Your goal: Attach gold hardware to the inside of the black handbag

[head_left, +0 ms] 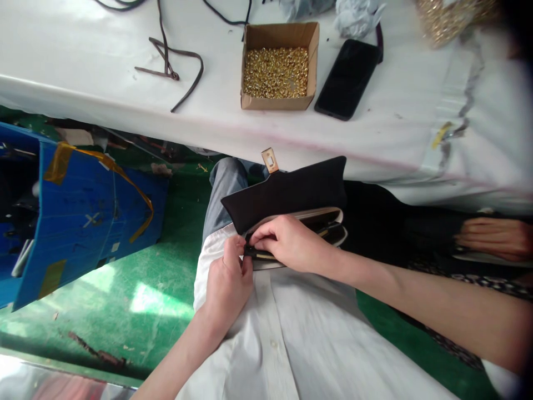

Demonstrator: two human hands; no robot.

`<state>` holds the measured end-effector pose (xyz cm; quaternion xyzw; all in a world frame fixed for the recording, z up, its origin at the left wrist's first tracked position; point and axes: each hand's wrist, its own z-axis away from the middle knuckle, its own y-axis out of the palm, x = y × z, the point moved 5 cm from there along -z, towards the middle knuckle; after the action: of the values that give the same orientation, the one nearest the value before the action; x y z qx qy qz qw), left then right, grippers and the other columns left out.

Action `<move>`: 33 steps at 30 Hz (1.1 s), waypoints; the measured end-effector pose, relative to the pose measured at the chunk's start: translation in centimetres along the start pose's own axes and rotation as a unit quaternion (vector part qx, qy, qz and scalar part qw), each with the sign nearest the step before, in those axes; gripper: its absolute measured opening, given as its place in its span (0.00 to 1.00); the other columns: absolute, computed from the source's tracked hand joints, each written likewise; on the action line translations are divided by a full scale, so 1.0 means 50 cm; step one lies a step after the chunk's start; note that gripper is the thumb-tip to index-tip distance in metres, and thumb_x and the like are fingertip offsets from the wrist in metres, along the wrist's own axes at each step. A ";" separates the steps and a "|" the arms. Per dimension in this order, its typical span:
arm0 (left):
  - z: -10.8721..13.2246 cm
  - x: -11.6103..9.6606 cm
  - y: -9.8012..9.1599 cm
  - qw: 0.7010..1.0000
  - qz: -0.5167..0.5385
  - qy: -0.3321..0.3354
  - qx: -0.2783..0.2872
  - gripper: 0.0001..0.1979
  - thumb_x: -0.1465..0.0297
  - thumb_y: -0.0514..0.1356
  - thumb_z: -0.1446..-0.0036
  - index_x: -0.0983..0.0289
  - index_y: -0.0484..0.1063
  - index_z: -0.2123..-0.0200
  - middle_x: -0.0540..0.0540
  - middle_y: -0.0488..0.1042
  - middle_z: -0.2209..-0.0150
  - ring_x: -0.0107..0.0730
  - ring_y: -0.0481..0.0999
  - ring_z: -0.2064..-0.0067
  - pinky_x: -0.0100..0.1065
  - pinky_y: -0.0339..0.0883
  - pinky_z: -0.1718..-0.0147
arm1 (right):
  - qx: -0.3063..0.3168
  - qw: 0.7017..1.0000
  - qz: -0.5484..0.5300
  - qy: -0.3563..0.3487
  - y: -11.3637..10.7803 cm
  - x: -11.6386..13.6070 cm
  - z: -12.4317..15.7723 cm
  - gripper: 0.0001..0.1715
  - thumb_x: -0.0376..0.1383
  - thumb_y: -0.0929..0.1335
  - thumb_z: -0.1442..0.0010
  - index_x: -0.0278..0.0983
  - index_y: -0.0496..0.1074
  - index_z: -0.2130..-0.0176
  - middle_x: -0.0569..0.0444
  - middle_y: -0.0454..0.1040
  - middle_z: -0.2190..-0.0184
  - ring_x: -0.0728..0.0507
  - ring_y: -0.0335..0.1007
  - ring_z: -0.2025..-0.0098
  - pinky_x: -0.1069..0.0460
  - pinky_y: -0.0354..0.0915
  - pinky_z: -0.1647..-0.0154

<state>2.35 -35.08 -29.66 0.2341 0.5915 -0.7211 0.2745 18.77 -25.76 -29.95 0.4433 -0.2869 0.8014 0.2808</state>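
Observation:
A black handbag (pixel 291 194) with a gold clasp (pixel 270 160) on its flap lies on my lap, below the table's edge. My left hand (pixel 227 278) pinches the left end of the bag's gold zipper (pixel 263 255). My right hand (pixel 289 241) is curled over the zipper opening, with its fingertips meeting those of my left hand. Both hands are closed on the bag.
On the white table (pixel 125 55) stand a cardboard box of gold rings (pixel 277 66), a black phone (pixel 347 78), brown cords (pixel 170 61) and a gold glittery item (pixel 447 19). A blue box (pixel 79 216) sits on the green floor at left. Another person's hand (pixel 495 238) rests at right.

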 end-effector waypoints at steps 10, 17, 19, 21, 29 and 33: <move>0.018 0.020 0.015 0.999 0.013 0.042 0.014 0.23 0.79 0.56 0.31 0.58 0.62 0.36 0.53 0.83 0.58 0.39 0.83 0.67 0.36 0.68 0.69 | 0.034 0.991 -0.054 0.115 0.017 -0.010 -0.003 0.06 0.34 0.76 0.33 0.40 0.89 0.60 0.55 0.89 0.61 0.40 0.85 0.56 0.49 0.72 0.54; 0.017 0.019 0.012 0.997 0.032 0.063 0.017 0.24 0.79 0.57 0.31 0.59 0.62 0.35 0.56 0.85 0.54 0.43 0.87 0.59 0.37 0.75 0.64 | 0.105 0.975 -0.098 0.171 0.038 -0.046 -0.010 0.08 0.39 0.77 0.35 0.41 0.89 0.56 0.54 0.89 0.57 0.38 0.83 0.52 0.48 0.73 0.49; 0.016 0.020 0.010 0.997 0.034 0.060 0.017 0.24 0.80 0.57 0.31 0.58 0.62 0.35 0.56 0.85 0.53 0.43 0.87 0.58 0.37 0.76 0.63 | 0.130 0.964 -0.143 0.181 0.040 -0.050 -0.011 0.13 0.44 0.79 0.37 0.40 0.89 0.55 0.52 0.89 0.56 0.38 0.82 0.52 0.47 0.73 0.47; 0.016 0.022 0.009 0.997 0.038 0.058 0.022 0.24 0.79 0.57 0.30 0.57 0.62 0.35 0.55 0.85 0.54 0.42 0.87 0.59 0.36 0.76 0.63 | 0.144 0.955 -0.175 0.192 0.039 -0.049 -0.014 0.20 0.49 0.82 0.41 0.39 0.89 0.56 0.50 0.89 0.55 0.38 0.82 0.51 0.47 0.73 0.46; 0.016 0.032 0.010 0.996 0.053 0.062 0.032 0.25 0.79 0.57 0.30 0.58 0.61 0.34 0.55 0.85 0.55 0.41 0.87 0.60 0.35 0.75 0.65 | 0.161 0.941 -0.184 0.232 0.041 -0.037 -0.022 0.25 0.49 0.86 0.48 0.38 0.90 0.56 0.50 0.89 0.56 0.41 0.81 0.53 0.49 0.72 0.49; 0.020 0.036 0.010 0.995 0.062 0.064 0.043 0.25 0.80 0.56 0.31 0.58 0.60 0.35 0.53 0.84 0.58 0.39 0.85 0.64 0.35 0.72 0.67 | 0.158 0.944 -0.171 0.236 0.043 -0.031 -0.022 0.19 0.47 0.85 0.46 0.39 0.90 0.58 0.51 0.89 0.59 0.43 0.80 0.57 0.51 0.71 0.52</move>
<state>1.35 -36.35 -31.02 0.3281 0.5604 -0.7109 0.2699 17.33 -26.74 -32.26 0.3227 -0.0022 0.8580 0.3996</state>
